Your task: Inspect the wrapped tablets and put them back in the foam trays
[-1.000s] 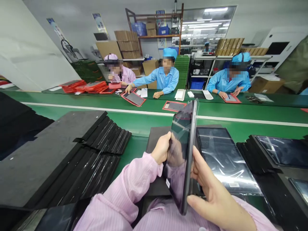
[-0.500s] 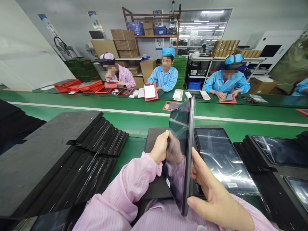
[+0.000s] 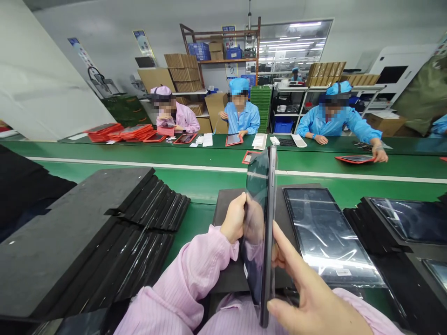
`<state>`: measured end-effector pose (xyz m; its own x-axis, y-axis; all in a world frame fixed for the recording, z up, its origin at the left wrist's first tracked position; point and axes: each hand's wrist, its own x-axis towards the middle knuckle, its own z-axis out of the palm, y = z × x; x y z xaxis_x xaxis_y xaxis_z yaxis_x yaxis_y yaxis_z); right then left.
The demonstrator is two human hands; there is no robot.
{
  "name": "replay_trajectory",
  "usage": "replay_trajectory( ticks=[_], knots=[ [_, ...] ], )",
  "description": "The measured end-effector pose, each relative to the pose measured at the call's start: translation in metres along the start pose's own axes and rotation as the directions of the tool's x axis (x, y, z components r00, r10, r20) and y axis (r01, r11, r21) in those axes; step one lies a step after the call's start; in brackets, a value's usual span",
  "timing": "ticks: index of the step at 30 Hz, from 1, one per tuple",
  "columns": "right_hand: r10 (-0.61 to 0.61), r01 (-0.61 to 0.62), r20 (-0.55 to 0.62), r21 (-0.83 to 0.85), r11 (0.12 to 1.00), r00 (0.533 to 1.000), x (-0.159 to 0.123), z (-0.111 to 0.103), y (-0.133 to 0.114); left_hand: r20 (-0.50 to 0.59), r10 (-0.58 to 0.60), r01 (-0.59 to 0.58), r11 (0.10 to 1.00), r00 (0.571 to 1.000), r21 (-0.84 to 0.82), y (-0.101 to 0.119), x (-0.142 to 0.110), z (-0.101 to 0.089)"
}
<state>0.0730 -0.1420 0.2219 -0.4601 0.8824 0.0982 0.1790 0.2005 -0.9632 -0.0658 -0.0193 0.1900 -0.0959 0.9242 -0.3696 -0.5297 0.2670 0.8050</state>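
A black tablet (image 3: 257, 223) in clear film stands on edge in front of me, its glossy screen turned to the left and its narrow side toward me. My left hand (image 3: 236, 217) pinches the far-left edge of it. On the other face, my right hand (image 3: 303, 284) grips the tablet, thumb at the near lower edge and fingers behind. Below it lies a dark foam sheet (image 3: 226, 274). Just right of my hands, a second film-wrapped tablet (image 3: 330, 232) with a small white label rests screen up.
Black foam sleeves (image 3: 139, 251) are stacked at the left. More wrapped tablets (image 3: 408, 218) lie on sleeves at the right. Across the green bench (image 3: 167, 160), several co-workers handle tablets in red trays; piled red trays (image 3: 134, 133) stand at far left.
The tablet has shifted slightly left and down, still in both hands. Across the bench, the right co-worker has slid a red tray to the side, and the middle one has lifted a hand.
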Motion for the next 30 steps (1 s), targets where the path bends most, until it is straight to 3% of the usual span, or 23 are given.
replay_trajectory(
  ticks=[5, 9, 19, 22, 26, 30],
  knots=[
    [-0.043, 0.042, 0.013, 0.014, 0.999, 0.999, 0.004, 0.001, 0.0, 0.009, -0.005, 0.004, 0.999, 1.0, 0.041, -0.001, 0.003, -0.004],
    [-0.11, 0.109, 0.002, 0.124, 0.986, 0.994, 0.017, -0.006, 0.001, -0.026, -0.058, 0.06, 0.996, 0.998, 0.063, -0.004, 0.011, -0.004],
    [-0.024, 0.03, -0.022, 0.394, 0.919, 0.999, 0.034, -0.026, 0.004, -0.087, -0.169, 0.176, 0.981, 0.982, 0.077, -0.006, 0.016, 0.0],
    [-0.032, 0.09, -0.123, 0.493, 0.866, 0.992, 0.032, -0.039, 0.008, -0.07, -0.173, 0.179, 0.981, 0.982, 0.081, 0.008, 0.002, 0.0],
    [0.114, 0.124, -0.346, 0.595, 0.794, 0.931, 0.029, -0.053, 0.015, 0.057, -0.164, 0.156, 0.98, 0.985, 0.127, 0.039, -0.027, -0.006],
    [0.325, 0.024, -0.338, 0.724, 0.689, 0.883, 0.025, -0.051, 0.018, 0.073, -0.179, 0.167, 0.975, 0.981, 0.15, 0.058, -0.046, -0.01]
  ],
)
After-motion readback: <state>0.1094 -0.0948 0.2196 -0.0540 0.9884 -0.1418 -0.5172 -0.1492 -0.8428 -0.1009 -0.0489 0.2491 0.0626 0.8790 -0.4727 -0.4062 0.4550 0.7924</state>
